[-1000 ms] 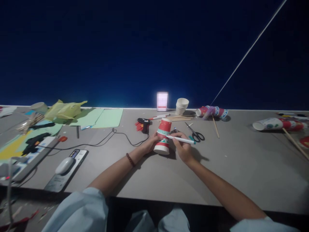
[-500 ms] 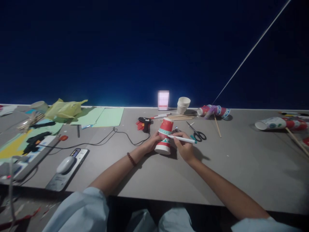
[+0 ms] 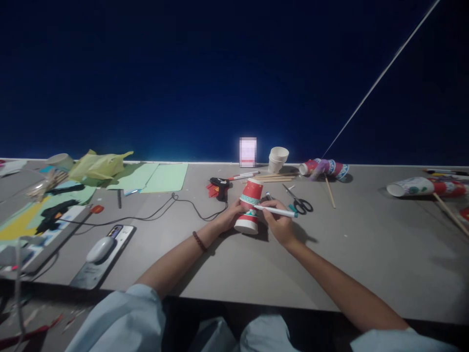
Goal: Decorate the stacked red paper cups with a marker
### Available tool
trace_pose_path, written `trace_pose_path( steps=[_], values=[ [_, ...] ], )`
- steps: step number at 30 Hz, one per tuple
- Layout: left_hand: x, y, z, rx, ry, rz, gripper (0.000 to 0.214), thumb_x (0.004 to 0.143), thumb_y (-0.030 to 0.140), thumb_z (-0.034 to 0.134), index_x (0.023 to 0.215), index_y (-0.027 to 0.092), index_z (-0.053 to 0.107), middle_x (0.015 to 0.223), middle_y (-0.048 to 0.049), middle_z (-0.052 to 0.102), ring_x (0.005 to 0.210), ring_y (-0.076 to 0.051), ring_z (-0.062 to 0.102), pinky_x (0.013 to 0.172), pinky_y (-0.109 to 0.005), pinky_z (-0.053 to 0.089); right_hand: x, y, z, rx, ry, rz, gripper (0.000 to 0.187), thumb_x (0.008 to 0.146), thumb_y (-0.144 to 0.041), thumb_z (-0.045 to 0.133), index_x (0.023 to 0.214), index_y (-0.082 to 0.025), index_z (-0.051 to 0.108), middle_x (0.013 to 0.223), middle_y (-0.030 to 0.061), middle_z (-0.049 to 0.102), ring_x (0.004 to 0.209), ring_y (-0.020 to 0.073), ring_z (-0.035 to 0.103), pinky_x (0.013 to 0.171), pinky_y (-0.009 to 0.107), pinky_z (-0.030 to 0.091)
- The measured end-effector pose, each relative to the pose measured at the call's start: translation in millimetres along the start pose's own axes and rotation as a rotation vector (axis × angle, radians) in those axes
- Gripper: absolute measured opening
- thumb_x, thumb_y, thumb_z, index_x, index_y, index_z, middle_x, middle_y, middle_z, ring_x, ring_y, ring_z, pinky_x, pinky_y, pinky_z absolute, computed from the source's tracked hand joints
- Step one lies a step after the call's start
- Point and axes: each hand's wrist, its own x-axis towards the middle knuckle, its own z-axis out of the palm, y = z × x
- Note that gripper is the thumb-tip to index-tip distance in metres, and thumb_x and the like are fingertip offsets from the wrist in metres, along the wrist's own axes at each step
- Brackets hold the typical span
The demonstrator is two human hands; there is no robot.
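A red paper cup (image 3: 249, 206) with a teal and white band stands upside down on the grey table (image 3: 227, 264). My left hand (image 3: 230, 216) is wrapped round its left side and holds it. My right hand (image 3: 279, 222) grips a white pen (image 3: 276, 211) with a teal end, the pen lying almost level with its tip against the cup's side.
Black scissors (image 3: 299, 203) lie just right of my hands, a black glue gun (image 3: 220, 186) with its cord just behind left. White cups (image 3: 277, 159), patterned cups (image 3: 324, 169), wooden sticks, green paper (image 3: 165, 177) and a phone (image 3: 104, 252) lie around.
Almost nothing differs. Both hands stay on the cup and pen; the whole view has shifted slightly.
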Motion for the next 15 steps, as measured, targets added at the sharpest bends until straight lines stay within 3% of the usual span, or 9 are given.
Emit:
trace_pose_path(
  steps=[7, 15],
  values=[
    [1.8, -1.5, -3.2, 0.001, 0.002, -0.001, 0.050, 0.064, 0.015, 0.076, 0.111, 0.017, 0.060, 0.098, -0.0083, 0.072, 0.084, -0.022, 0.068, 0.081, -0.035, 0.050, -1.3, 4.9, -1.4, 0.017, -0.018, -0.008, 0.007, 0.086, -0.030, 0.060, 0.083, -0.024, 0.063, 0.084, 0.0031, 0.069, 0.084, 0.0215, 0.067, 0.079, 0.037, 0.054],
    [0.5, 0.2, 0.2, 0.042, -0.003, -0.003, 0.059, 0.064, 0.020, 0.075, 0.120, 0.016, 0.057, 0.104, -0.0104, 0.071, 0.089, -0.024, 0.068, 0.083, -0.036, 0.050, -1.6, 1.7, -1.1, 0.047, -0.032, 0.013, 0.010, 0.084, -0.032, 0.062, 0.080, -0.023, 0.063, 0.082, 0.0032, 0.069, 0.083, 0.0216, 0.066, 0.082, 0.038, 0.055]
  ],
)
